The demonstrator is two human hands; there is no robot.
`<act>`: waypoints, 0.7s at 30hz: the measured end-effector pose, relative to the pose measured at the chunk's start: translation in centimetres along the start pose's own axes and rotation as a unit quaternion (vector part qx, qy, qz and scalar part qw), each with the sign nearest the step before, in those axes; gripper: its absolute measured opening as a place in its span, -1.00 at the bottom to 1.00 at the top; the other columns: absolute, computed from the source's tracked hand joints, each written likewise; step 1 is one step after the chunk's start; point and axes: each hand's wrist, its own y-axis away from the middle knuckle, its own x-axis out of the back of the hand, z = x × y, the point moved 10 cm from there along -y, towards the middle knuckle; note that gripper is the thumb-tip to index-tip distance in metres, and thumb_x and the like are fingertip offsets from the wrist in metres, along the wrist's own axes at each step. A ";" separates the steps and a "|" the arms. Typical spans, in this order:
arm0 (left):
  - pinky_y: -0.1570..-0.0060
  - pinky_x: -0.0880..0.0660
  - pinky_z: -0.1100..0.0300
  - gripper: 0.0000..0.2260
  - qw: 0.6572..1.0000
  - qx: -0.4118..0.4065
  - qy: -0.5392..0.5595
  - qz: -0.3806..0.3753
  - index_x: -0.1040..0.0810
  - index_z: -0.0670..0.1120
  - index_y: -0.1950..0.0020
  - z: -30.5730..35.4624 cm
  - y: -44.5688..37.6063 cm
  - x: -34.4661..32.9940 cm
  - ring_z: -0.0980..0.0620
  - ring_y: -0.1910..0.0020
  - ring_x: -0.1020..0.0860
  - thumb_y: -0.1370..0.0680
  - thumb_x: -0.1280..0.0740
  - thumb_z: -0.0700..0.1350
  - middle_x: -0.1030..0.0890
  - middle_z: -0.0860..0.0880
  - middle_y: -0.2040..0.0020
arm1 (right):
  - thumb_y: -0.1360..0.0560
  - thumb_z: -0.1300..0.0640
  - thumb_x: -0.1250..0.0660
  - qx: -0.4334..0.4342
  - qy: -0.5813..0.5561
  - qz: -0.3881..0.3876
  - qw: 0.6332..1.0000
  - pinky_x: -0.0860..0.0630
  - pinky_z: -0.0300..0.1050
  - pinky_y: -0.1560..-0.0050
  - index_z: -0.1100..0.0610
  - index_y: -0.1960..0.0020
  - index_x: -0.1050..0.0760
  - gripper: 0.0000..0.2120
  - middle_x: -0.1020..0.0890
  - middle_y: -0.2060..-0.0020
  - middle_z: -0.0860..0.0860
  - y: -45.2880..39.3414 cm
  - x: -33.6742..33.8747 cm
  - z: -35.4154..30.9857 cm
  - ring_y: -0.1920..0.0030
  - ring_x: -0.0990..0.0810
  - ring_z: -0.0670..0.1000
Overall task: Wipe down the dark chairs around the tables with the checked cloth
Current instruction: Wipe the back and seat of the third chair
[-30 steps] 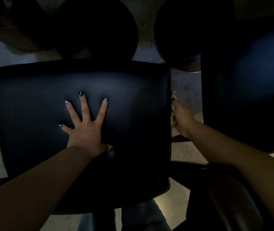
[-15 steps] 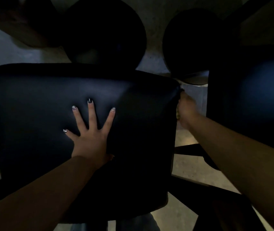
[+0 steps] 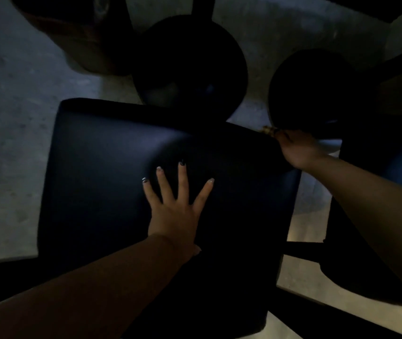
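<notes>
Two square dark seats show: the chair (image 3: 112,182) in the middle, which fills most of the view, and a second chair (image 3: 400,167) cut off at the right edge. Beyond them, farther away, stand two round black table bases (image 3: 190,62), one above the middle chair's far edge and one to the right of it at (image 3: 310,86). A brownish shape lies in the far left corner, too dim to identify. All of it sits on a pale grey floor (image 3: 11,143). The light is very low, so the seat surfaces read only as near-black with a faint blue sheen.

Two bare forearms reach in from the near side. The left hand (image 3: 175,204) lies flat, palm down, on the middle of the near chair's seat, its fingers straight and spread wide, the thumb tucked back toward the wrist; painted nails show at the fingertips. Its arm runs in from the near left corner.

The right hand (image 3: 297,150) is at the far right corner of the same seat, back of the hand up, fingers bent over the edge. Only a small yellowish scrap of the cloth (image 3: 269,130) sticks out past the fingertips, on that corner of the seat; the rest is hidden under the hand. The hand appears to be holding the cloth against the corner. Its arm crosses from the right edge, over the gap between the two chairs.
</notes>
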 end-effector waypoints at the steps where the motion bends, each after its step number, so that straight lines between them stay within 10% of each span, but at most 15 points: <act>1: -0.26 0.18 -0.55 0.14 1.000 -0.011 -0.018 0.003 0.62 0.06 -0.40 -0.2 0.1 0.2 -0.60 -0.38 0.28 -0.39 -0.30 0.41 0.53 -0.40 -0.38 | -0.66 0.05 0.02 -0.002 -0.004 -0.015 1.000 -0.41 0.06 -0.17 0.24 -0.24 -0.45 -0.62 -0.52 -0.18 0.29 -0.1 -0.3 -0.6 -0.16 -0.49 0.27; 11: -0.50 0.11 -0.22 -0.16 0.975 -0.216 -0.028 -0.041 0.35 0.03 -0.55 -9.1 2.5 0.1 -0.03 -0.54 0.30 -0.57 -0.26 0.00 0.39 -0.05 -0.54 | -0.67 0.02 0.06 0.072 0.067 -0.028 0.995 -0.34 -0.01 -0.22 0.24 -0.30 -0.44 -0.56 -0.44 -0.32 0.25 -1.5 -2.6 -15.2 -0.26 -0.44 0.25; 17: -0.19 -0.37 0.18 -0.51 0.970 -0.118 0.165 0.137 -0.28 0.01 -0.51 -19.6 2.9 8.4 -0.12 -0.27 -0.50 -0.58 -0.25 -0.10 -0.52 -0.12 -0.34 | -0.66 0.10 0.05 0.187 0.076 0.004 0.979 -0.37 0.07 -0.24 0.23 -0.22 -0.48 -0.61 -0.47 -0.28 0.28 0.2 -4.5 -28.3 -0.24 -0.46 0.26; 21: -0.20 -0.48 0.07 -0.66 0.929 0.002 0.321 0.187 -0.49 -0.04 -0.34 -29.1 4.6 6.6 -0.08 -0.16 -0.59 -0.57 -0.29 -0.20 -0.63 -0.08 -0.16 | -0.66 0.07 0.07 0.257 0.084 0.007 0.963 -0.37 0.00 -0.16 0.22 -0.20 -0.49 -0.60 -0.49 -0.25 0.26 2.3 -6.8 -37.0 -0.20 -0.48 0.25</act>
